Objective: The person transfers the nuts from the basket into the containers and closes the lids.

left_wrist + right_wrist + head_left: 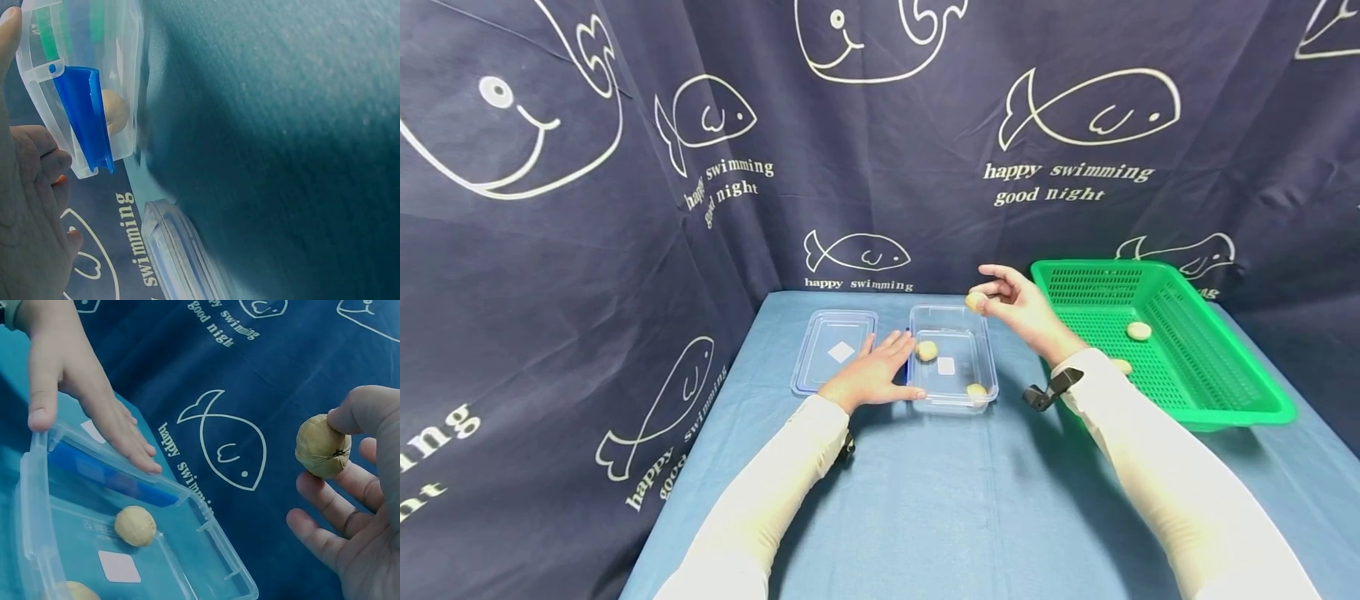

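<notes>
A clear plastic box (947, 407) with a blue side clip (84, 115) stands on the table. Inside lie two round tan balls: one near the clip side (135, 525), another by the near wall (976, 390). My left hand (876, 375) rests along the box's left rim, fingers extended, thumb at the near corner. Above the box's far right corner, my right hand (1018, 308) pinches a third tan ball (322, 447) between thumb and fingers. That ball has creases meeting at a dark spot; its exact kind is unclear.
Left of the box lies its clear lid (820, 371) with a white label. A green slotted basket (1225, 358) stands on the right, holding two tan balls, one partly hidden by my right sleeve. Dark fish-print cloth (880, 167) hangs behind the blue-covered table (925, 508).
</notes>
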A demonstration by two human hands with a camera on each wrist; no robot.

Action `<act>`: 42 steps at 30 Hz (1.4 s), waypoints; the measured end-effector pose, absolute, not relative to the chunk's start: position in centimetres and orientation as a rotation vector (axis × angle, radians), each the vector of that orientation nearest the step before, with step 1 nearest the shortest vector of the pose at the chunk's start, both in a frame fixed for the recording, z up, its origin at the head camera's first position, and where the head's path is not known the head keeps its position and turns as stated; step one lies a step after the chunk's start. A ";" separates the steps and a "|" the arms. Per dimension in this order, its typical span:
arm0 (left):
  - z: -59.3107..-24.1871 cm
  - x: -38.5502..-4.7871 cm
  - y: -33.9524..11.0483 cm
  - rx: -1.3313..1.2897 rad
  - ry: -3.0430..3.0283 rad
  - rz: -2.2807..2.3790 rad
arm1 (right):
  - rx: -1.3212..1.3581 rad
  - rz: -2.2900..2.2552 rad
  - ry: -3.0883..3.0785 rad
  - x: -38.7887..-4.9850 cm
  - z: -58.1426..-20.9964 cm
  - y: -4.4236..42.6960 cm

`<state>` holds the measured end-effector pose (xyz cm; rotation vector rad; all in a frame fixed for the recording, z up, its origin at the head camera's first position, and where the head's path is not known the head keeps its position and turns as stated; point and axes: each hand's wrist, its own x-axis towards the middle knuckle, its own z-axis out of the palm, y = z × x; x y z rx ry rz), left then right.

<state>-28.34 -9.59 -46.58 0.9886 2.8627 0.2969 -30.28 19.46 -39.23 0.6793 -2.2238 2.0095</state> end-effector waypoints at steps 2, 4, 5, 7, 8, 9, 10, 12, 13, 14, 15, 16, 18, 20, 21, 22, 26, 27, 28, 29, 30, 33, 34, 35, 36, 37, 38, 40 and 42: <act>-46.6 -28.3 -9.6 0.994 2.866 0.293 | 0.695 2.004 -2.227 -30.0 -39.4 19.4; -46.8 -28.4 -9.6 1.002 2.868 0.289 | 0.709 2.011 -2.220 -29.8 -39.5 19.4; -46.8 -28.4 -9.6 1.005 2.866 0.293 | 0.722 2.018 -2.212 -29.7 -39.5 19.4; -46.8 -28.4 -9.6 1.008 2.864 0.287 | 0.750 2.030 -2.192 -29.5 -39.7 19.5; -46.8 -28.4 -9.6 1.008 2.863 0.290 | 0.769 2.036 -2.180 -29.5 -39.7 19.5; -46.8 -28.4 -9.6 1.007 2.862 0.295 | 0.787 2.039 -2.169 -29.4 -39.7 19.6; -46.8 -28.4 -9.6 1.005 2.862 0.300 | 0.803 2.048 -2.152 -29.3 -39.8 19.6; -46.7 -28.4 -9.6 1.004 2.862 0.307 | 0.816 2.039 -2.130 -29.2 -39.8 19.7; -46.7 -28.4 -9.6 1.004 2.863 0.312 | 0.814 2.041 -2.114 -29.2 -39.8 19.8; -46.6 -28.5 -9.6 1.004 2.861 0.319 | 0.809 2.045 -2.094 -29.2 -39.7 19.8; -46.5 -28.5 -9.6 1.005 2.860 0.322 | 0.798 2.048 -2.078 -29.1 -39.6 19.9; -46.5 -28.5 -9.6 1.008 2.861 0.318 | 0.786 2.052 -2.059 -29.1 -39.5 19.9; -46.4 -28.5 -9.6 1.012 2.859 0.318 | 0.767 2.049 -2.027 -29.1 -39.3 20.0; -46.3 -28.4 -9.6 1.014 2.860 0.316 | 0.756 2.052 -1.996 -29.1 -39.1 20.2; -46.3 -28.4 -9.6 1.013 2.860 0.315 | 0.752 2.055 -1.982 -29.2 -39.0 20.3; -46.3 -28.4 -9.6 1.014 2.862 0.313 | 0.747 2.060 -1.969 -29.2 -38.9 20.5; -46.5 -28.4 -9.7 1.007 2.859 0.306 | 0.714 2.094 -1.913 -29.6 -38.6 21.6; -46.6 -28.3 -9.7 1.006 2.858 0.306 | 0.698 2.103 -1.897 -29.7 -38.5 21.9; -46.6 -28.3 -9.7 1.005 2.859 0.305 | 0.683 2.109 -1.882 -29.9 -38.4 22.2; -46.7 -28.3 -9.7 1.004 2.861 0.303 | 0.668 2.118 -1.864 -30.0 -38.2 22.6; -46.7 -28.3 -9.8 1.005 2.863 0.301 | 0.651 2.125 -1.847 -30.2 -38.1 22.9; -46.9 -28.4 -9.8 1.002 2.869 0.303 | 0.606 2.148 -1.786 -30.6 -37.7 24.1; -46.9 -28.4 -9.8 1.002 2.872 0.302 | 0.595 2.151 -1.771 -30.8 -37.7 24.5; -47.0 -28.4 -9.8 1.003 2.875 0.302 | 0.583 2.152 -1.758 -31.0 -37.6 25.0; -47.0 -28.4 -9.8 1.002 2.877 0.302 | 0.572 2.155 -1.744 -31.2 -37.6 25.4; -47.1 -28.4 -9.8 1.001 2.878 0.303 | 0.563 2.160 -1.728 -31.3 -37.6 25.9; -47.1 -28.4 -9.8 1.002 2.880 0.302 | 0.551 2.156 -1.719 -31.5 -37.6 26.3; -47.1 -28.5 -9.8 1.003 2.882 0.299 | 0.522 2.153 -1.702 -31.7 -37.7 27.3; -47.1 -28.5 -9.8 1.005 2.881 0.300 | 0.492 2.161 -1.672 -31.9 -37.8 28.2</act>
